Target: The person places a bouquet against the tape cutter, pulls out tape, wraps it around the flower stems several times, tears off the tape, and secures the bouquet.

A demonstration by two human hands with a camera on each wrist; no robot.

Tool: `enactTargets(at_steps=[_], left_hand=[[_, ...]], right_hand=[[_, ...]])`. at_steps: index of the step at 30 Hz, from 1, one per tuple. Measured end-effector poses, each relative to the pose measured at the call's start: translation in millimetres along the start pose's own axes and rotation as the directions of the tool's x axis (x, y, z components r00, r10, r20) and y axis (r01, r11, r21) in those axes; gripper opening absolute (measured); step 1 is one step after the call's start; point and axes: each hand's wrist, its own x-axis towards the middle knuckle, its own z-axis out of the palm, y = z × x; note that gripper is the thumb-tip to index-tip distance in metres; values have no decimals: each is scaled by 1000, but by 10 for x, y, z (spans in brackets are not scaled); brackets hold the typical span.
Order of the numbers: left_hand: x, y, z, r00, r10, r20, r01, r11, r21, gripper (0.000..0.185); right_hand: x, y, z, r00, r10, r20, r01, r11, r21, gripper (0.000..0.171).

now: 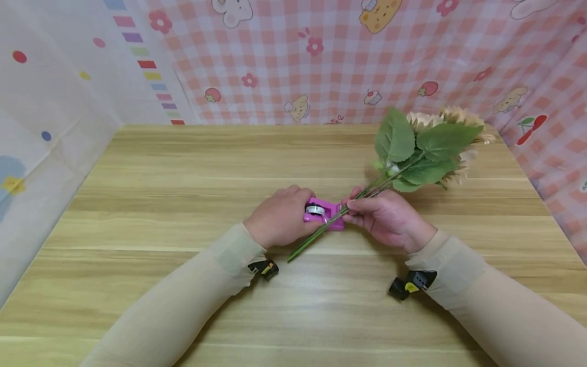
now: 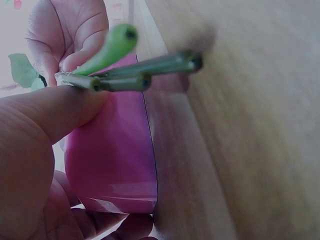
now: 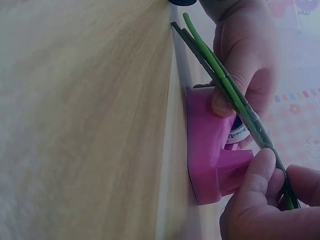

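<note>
A pink tape dispenser (image 1: 326,216) stands on the wooden table (image 1: 183,193) at its middle. My left hand (image 1: 293,214) grips it from the left, thumb (image 3: 222,102) lying against the stems over its top. A bunch of artificial flowers (image 1: 426,148) with green leaves lies to the right, and its green stems (image 1: 316,234) run down-left across the dispenser. My right hand (image 1: 355,209) pinches the stems just right of the dispenser. The left wrist view shows the cut stem ends (image 2: 150,70) above the pink body (image 2: 115,160). In the right wrist view the tape roll (image 3: 239,134) sits in the dispenser (image 3: 210,150) under the stems (image 3: 225,85).
Pink checked cloth (image 1: 348,56) hangs behind and to the right of the table, and a pale dotted cloth (image 1: 50,117) hangs at the left. Black wrist clips (image 1: 263,268) (image 1: 408,285) sit under both sleeves. The flower heads (image 1: 458,120) reach the table's far right corner.
</note>
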Motion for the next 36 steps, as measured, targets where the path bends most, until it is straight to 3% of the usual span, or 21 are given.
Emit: enactTargets(at_steps=[27, 36], left_hand=[[6, 12, -20, 1000, -4, 19, 4, 1000, 8, 63], [4, 20, -20, 1000, -1, 15, 1, 1000, 12, 62]], right_hand=[[19, -5, 7, 998, 3, 65, -10, 995, 96, 36], [30, 29, -2, 999, -9, 36, 7, 998, 69, 30]])
